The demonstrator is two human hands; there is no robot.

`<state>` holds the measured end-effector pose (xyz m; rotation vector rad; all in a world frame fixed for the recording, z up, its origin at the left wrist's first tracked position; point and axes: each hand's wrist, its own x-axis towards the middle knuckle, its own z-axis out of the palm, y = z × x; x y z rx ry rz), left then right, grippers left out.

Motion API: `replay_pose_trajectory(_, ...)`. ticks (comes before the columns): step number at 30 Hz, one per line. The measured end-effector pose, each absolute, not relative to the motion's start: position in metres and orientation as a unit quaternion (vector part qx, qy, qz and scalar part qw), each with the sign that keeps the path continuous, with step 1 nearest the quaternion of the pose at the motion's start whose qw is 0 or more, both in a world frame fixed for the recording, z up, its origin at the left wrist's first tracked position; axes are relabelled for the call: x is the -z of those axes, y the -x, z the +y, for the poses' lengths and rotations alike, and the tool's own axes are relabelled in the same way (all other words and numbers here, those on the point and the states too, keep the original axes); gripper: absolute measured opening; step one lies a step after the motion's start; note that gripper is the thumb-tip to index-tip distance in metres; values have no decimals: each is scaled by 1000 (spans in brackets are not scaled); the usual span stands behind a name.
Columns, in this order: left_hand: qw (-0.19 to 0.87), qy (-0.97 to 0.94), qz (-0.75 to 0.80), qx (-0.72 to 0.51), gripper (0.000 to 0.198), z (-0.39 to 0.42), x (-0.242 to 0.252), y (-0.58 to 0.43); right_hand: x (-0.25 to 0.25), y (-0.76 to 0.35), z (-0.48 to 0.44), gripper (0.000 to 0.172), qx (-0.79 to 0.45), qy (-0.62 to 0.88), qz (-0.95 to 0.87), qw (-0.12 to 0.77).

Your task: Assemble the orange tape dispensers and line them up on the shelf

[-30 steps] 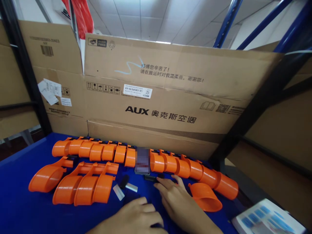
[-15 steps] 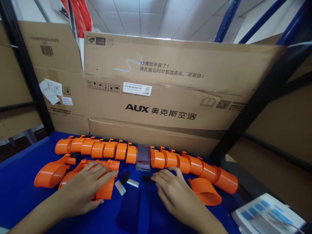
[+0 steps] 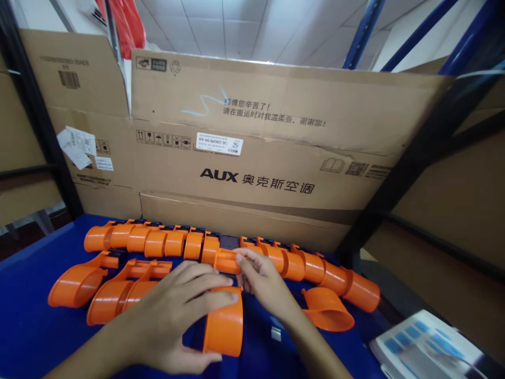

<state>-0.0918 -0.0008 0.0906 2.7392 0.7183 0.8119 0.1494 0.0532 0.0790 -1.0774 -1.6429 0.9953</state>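
My left hand (image 3: 169, 310) is curled round the body of an orange plastic cup-shaped piece with an arm (image 3: 226, 329), thumb below and fingers over the top. At the far end of that piece's arm, my right hand (image 3: 258, 271) pinches with thumb and fingers; whether a small part is also inside that grip is hidden. Two like orange pieces (image 3: 108, 302) lie side by side left of my left hand, partly covered by it. A small silver metal strip (image 3: 276, 333) lies on the blue surface near my right wrist.
Along the back runs a row of orange pieces (image 3: 155, 243) with dark parts on their arms. A phone (image 3: 229, 241) stands amid them. Single orange pieces lie left (image 3: 77, 284) and right (image 3: 329, 310). A white box (image 3: 426, 342) is at right; a cardboard wall (image 3: 256, 158) stands behind.
My left hand has lifted one orange piece off the surface and brought it right, to the middle. My right hand has moved up and left from beside the black part to the piece's arm.
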Motion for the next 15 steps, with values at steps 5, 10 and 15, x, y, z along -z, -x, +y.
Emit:
replay_pose_trajectory(5,469,-720,280,-429,82,25,-70,60,-73,-151,70,49,-366,461,-633,503)
replay_pose_trajectory(10,666,-429,355,-496,64,38,-65,19,-65,-154,67,50,-325,480,-646,496)
replay_pose_trajectory(15,681,-276,364,-573,57,43,-71,14,-63,-165,58,36,-259,495,-696,452)
